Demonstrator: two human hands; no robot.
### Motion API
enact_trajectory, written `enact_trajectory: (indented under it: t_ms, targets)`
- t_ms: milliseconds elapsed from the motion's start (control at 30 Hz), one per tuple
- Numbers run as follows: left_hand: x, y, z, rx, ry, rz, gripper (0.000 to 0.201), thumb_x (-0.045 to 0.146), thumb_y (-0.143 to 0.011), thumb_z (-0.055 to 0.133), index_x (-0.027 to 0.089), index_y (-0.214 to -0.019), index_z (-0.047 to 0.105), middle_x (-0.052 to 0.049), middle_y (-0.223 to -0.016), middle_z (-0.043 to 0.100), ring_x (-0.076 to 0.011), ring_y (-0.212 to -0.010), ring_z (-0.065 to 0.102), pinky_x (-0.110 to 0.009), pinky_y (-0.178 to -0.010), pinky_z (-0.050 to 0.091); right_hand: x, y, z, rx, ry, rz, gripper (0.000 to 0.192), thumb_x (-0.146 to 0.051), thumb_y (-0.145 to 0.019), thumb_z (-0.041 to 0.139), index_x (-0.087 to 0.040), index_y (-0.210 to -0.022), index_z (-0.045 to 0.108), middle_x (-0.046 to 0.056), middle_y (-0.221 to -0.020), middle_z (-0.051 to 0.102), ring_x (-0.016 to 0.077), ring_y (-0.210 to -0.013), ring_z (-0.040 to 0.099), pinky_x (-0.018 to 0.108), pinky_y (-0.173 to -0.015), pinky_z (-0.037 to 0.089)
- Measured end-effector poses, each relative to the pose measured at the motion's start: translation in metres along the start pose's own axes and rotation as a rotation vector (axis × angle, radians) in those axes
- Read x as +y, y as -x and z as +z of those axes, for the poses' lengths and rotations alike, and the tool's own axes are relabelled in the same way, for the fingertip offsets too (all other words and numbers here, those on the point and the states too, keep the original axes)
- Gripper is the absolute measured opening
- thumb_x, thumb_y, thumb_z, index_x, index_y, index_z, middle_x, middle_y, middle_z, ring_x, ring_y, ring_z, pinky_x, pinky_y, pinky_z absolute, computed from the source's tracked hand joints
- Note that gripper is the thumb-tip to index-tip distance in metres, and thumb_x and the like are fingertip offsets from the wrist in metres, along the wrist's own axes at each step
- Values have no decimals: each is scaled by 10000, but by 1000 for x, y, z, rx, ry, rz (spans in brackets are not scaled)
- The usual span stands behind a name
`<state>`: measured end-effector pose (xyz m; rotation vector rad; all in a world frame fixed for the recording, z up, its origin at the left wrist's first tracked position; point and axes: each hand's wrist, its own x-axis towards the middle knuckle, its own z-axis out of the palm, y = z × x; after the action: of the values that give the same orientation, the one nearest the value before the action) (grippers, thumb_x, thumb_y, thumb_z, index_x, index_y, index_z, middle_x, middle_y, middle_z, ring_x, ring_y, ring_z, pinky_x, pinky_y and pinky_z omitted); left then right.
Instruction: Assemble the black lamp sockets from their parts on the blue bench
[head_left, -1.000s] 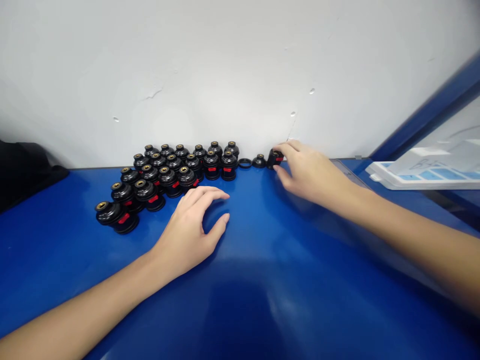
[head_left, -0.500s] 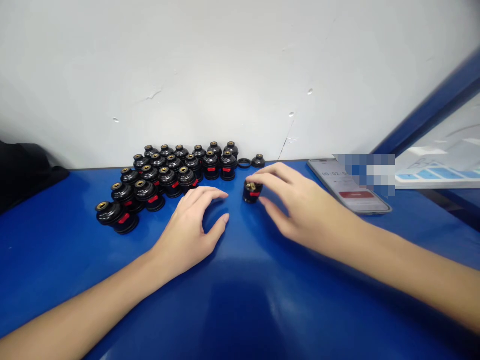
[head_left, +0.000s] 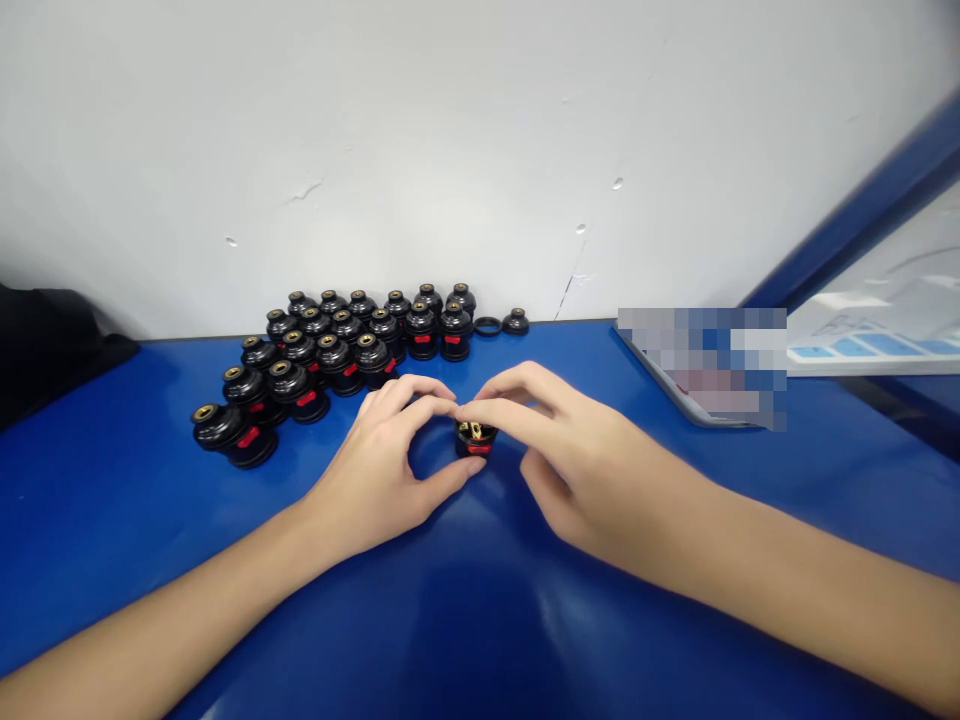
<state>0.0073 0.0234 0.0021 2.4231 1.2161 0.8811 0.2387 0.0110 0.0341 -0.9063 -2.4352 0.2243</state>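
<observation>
A black lamp socket body (head_left: 475, 446) with brass terminals showing inside its open top and a red tab on its front stands on the blue table. My left hand (head_left: 382, 450) grips it, thumb against the front and index finger at the far left of the rim. Over the top and far side reach the bent fingers of my right hand (head_left: 592, 450), its fingertips at the rim. The right thumb stays apart from the socket, to its right. Part of the rim is hidden behind my fingers.
Several black lamp sockets (head_left: 300, 390) with red tabs stand grouped at the left. Near the wall lie a black ring (head_left: 487, 326) and a domed black cap (head_left: 515, 321). A phone (head_left: 660, 385), partly blurred out, lies at the right. Black cloth (head_left: 60, 340) sits far left.
The socket body has moved left and nearer to me, with my right hand. My left thumb and index finger have closed on it, while the right thumb has come away.
</observation>
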Motion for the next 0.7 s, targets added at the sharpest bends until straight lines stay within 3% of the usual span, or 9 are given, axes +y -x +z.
enact_trajectory:
  t_ms: [167,267,367,533,700]
  targets:
    - [0,1,0,11,2,5,274,315,-942,805,240,-1190,715,-95,-1313,669,-300,-1234,647,-554,-1092,523,18,-5,-2,15,103,25,524,32,-886,479,-186,-1321,673,150,-1291,681,263,-1035,752,404,-890,670]
    - [0,1,0,8,10,1,254,319,-939,805,243,-1164,715,-101,-1311,673,-306,-1234,652,-562,-1095,523,41,-12,-1,-34,236,120,464,5,-906,496,-182,-1284,690,164,-1337,684,283,-1027,763,435,-901,664]
    - [1,0,1,11,7,10,250,310,-937,800,235,-1158,711,-104,-1305,673,-304,-1232,655,-566,-1096,523,64,-23,3,-91,315,200,453,18,-918,491,-122,-1294,702,204,-1378,691,333,-1224,729,481,-1037,626]
    - [2,0,0,12,12,9,235,307,-943,790,238,-1154,714,-104,-1305,674,-299,-1222,659,-563,-1092,523,86,-43,11,-117,403,164,557,49,-928,465,-31,-1458,614,246,-1576,602,360,-1436,613,506,-1166,550]
    - [2,1,0,10,18,8,245,319,-939,792,227,-1152,715,-104,-1302,673,-303,-1222,659,-558,-1091,521,88,-57,12,-154,395,184,535,24,-958,462,-61,-1462,620,224,-1493,687,347,-1328,700,486,-1093,591]
